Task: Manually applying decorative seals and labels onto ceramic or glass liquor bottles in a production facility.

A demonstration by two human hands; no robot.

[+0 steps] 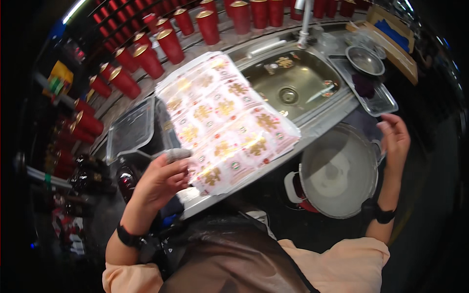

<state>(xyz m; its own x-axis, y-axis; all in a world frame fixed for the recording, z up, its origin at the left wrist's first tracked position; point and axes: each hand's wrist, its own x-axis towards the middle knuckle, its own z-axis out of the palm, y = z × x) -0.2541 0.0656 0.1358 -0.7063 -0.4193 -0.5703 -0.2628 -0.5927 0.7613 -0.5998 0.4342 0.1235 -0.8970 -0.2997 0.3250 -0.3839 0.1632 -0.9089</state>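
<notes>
The stack of patterned sheets point(224, 127), printed with gold and pink motifs on a pale ground, lies aslant on the metal counter point(320, 121), its right side overlapping the sink point(305, 61). The left hand point(159, 183) is at the near left edge of the stack. Its fingers point(177, 169) are bent, one bearing a grey covering; whether they grip the sheet edge cannot be told. The right hand point(394, 141) is raised well apart from the sheets, its fingers loosely curved and apart from the thumb, with nothing between them.

Below the counter's front edge, near the right hand, stands a large round pot point(349, 132) with pale contents and a white handle point(291, 188). The sink contains water, with gold scraps point(285, 62) near its far side. To its right rest a metal tray point(386, 105), a dark cloth point(363, 85) in it and a metal bowl point(366, 59) at its far end. Left of the sheets is a clear plastic container point(132, 127); red cups point(168, 46) line the rear.
</notes>
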